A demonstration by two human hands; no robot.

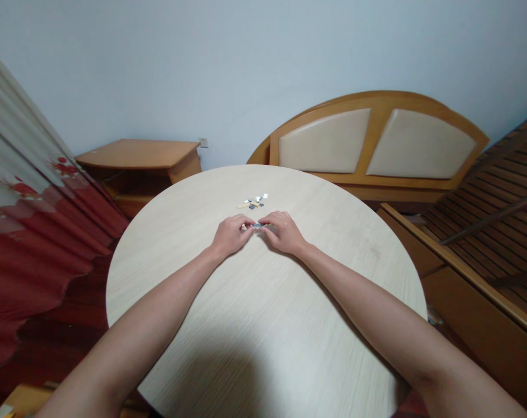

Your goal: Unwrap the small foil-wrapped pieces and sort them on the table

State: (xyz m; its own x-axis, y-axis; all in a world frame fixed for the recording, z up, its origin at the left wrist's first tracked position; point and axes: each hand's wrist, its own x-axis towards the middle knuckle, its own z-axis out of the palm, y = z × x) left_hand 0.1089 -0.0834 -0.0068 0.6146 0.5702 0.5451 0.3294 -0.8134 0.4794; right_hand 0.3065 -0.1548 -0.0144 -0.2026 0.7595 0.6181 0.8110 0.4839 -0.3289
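Bluish piece [257,225] between left grip [232,234] and right grip [284,232].

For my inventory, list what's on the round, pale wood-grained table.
A cluster of small dark, white and tan pieces. The left hand and right hand hold a small grey item; fingers cover its ends.

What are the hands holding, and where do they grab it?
A small bluish-grey thing, too tiny to name; the left hand pinches its left end, the right hand its right.

Left hand [232,234], right hand [284,232], pinched object [257,226], table [241,307]
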